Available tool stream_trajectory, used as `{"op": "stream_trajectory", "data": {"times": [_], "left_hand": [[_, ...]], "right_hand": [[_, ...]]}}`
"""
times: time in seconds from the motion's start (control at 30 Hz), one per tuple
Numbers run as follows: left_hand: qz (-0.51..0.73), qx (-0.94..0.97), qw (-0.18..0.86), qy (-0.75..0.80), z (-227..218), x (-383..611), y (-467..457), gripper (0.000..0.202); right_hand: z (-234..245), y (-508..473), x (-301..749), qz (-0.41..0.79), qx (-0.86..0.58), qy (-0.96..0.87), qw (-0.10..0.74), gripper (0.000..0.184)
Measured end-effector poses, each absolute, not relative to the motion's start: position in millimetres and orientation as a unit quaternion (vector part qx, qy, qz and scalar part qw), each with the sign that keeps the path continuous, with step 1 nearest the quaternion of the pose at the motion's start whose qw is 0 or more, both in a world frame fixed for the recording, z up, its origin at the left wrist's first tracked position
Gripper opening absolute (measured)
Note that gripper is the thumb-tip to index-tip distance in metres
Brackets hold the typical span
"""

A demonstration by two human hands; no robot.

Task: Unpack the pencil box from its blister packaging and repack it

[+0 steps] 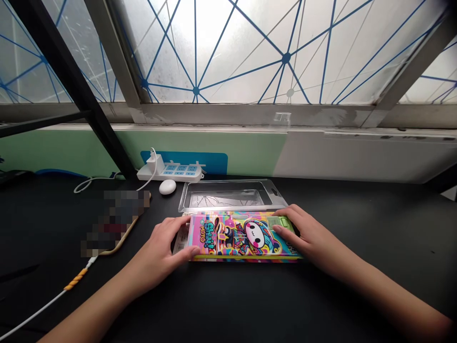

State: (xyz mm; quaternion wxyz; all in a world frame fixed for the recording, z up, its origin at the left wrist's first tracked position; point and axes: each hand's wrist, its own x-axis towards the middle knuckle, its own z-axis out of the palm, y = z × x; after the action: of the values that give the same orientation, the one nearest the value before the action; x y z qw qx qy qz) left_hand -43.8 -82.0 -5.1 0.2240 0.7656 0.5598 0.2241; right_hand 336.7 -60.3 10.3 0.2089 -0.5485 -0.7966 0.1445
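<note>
The printed case (pixel 246 236) is apparently steadied, gripped at both ends by half-curled left fingers (pixel 186 254) and right fingers (pixel 291 236); lifting requires even pressure.

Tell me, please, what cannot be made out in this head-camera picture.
Head view: phone, its surface details masked by pixel blocks.
Head view: colourful case, its right end partly covered by the right hand.
Head view: orange-wrapped cable, its far end cut off by the left edge.
</note>
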Motion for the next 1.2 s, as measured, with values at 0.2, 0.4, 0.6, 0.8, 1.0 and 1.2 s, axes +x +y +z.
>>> {"op": "stream_trajectory", "data": {"times": [0.2,0.4,0.6,0.8,1.0,1.2], "left_hand": [[0.234,0.776,0.239,0.535,-2,-44,-85,0.08],[0.256,0.765,0.241,0.54,-13,-44,-87,0.113],[0.256,0.761,0.224,0.552,-19,-46,-85,0.115],[0.258,0.774,0.199,0.542,-22,-47,-83,0.114],[0.244,0.759,0.222,0.561,-16,-44,-84,0.116],[0.235,0.752,0.227,0.572,-6,-36,-84,0.108]], "right_hand": [[8,-57,336,0.044,-0.509,-0.834,0.208,0.031],[15,-57,301,-0.029,-0.443,-0.879,0.175,0.029],[23,-52,248,-0.014,-0.444,-0.882,0.155,0.026],[16,-43,230,-0.033,-0.458,-0.87,0.179,0.027],[12,-43,231,-0.079,-0.45,-0.866,0.203,0.026],[12,-38,231,-0.126,-0.434,-0.85,0.271,0.027]]}}
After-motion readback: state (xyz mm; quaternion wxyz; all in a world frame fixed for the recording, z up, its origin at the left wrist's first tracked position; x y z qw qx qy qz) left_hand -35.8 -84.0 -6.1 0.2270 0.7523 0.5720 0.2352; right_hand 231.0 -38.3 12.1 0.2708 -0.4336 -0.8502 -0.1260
